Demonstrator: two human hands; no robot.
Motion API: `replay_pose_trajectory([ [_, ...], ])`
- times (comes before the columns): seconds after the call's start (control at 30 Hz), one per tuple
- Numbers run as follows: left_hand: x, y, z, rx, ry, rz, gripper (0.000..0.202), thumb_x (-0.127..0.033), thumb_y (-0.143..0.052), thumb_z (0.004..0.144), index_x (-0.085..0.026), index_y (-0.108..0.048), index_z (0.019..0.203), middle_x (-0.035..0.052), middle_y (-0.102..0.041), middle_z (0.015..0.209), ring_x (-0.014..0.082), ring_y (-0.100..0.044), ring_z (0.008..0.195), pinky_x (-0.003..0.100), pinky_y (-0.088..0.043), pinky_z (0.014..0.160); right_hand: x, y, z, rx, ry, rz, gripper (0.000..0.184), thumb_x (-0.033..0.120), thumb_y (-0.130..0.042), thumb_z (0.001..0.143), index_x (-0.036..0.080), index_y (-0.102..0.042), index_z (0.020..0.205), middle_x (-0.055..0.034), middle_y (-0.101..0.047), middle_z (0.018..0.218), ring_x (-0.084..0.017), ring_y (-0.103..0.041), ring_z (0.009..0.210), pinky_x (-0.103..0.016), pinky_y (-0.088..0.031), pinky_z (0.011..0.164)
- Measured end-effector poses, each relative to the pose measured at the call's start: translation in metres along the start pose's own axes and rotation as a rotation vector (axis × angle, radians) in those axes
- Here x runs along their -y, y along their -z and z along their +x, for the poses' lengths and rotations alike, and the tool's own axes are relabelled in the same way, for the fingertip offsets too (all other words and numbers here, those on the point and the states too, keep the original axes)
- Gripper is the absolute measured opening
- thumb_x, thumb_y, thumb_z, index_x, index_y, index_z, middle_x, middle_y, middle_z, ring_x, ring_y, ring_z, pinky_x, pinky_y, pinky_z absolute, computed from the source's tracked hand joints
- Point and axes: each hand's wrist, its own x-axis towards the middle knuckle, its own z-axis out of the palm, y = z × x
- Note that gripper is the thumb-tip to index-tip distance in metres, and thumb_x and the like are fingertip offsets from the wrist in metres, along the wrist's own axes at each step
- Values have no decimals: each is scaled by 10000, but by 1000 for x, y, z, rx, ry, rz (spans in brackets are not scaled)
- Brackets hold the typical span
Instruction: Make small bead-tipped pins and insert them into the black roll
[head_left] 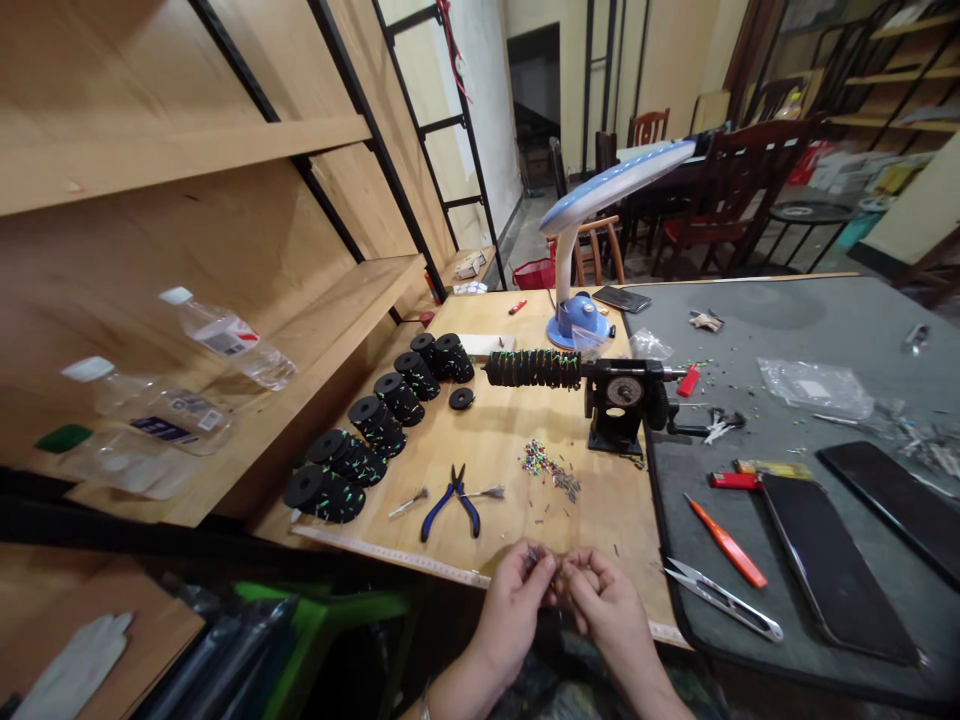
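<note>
Close together at the table's front edge, my left hand [517,585] and my right hand [598,592] are both closed, thumbs against curled fingers. Small greyish bits show at the left fingertips, too small to name; whatever the right fingers pinch is hidden. Just beyond lies a pile of tiny coloured beads and grey pieces [551,468]. Blue-handled pliers [452,503] rest with their handles spread, between two small brush-like tools [409,502]. Farther back, a black hand-cranked winder [621,395] carries a row of black discs [534,368] wound with coloured thread.
Stacks of black foam spools [377,425] line the left side. A blue-white lamp [577,318] stands behind the winder. On the grey mat [705,560] at right lie thread snips [724,598], an orange tool [726,542], phones [832,560] and lighters. Bottles [225,335] occupy the left shelf.
</note>
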Motion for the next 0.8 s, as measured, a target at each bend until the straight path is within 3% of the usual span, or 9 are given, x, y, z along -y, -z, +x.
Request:
replay_pose_trajectory([
  [0.13,2,2,1,-6,-2,33,381,-511,-671,744,-160,-522,738,-37,-533,625,100,-480,559,217,-380,546,5,0,-1,33,4,15,546,673,-730,549,191,-505,674,77,-511,413,-27,-276,299,-164,-187,346],
  [0.3,0,9,3,-11,-39,109,390,-547,-631,763,-181,-497,763,-54,-504,608,102,-456,537,215,-367,528,2,6,-5,32,66,-39,559,641,-684,660,178,-530,933,131,-404,368,-63,-285,344,-184,-214,404],
  [0.47,-7,19,2,-20,-82,184,374,-545,-598,790,-187,-493,771,-54,-492,604,104,-430,527,209,-348,506,1,11,-11,31,152,-126,545,592,-621,759,155,-526,1069,115,-410,463,-91,-350,417,-212,-273,470],
  [0.8,-22,33,-9,-59,-125,277,345,-517,-605,797,-183,-526,757,-32,-507,624,126,-471,577,221,-387,550,-4,15,-19,160,206,-281,492,464,-460,910,156,-381,1286,72,-487,579,-140,-464,540,-269,-360,583],
])
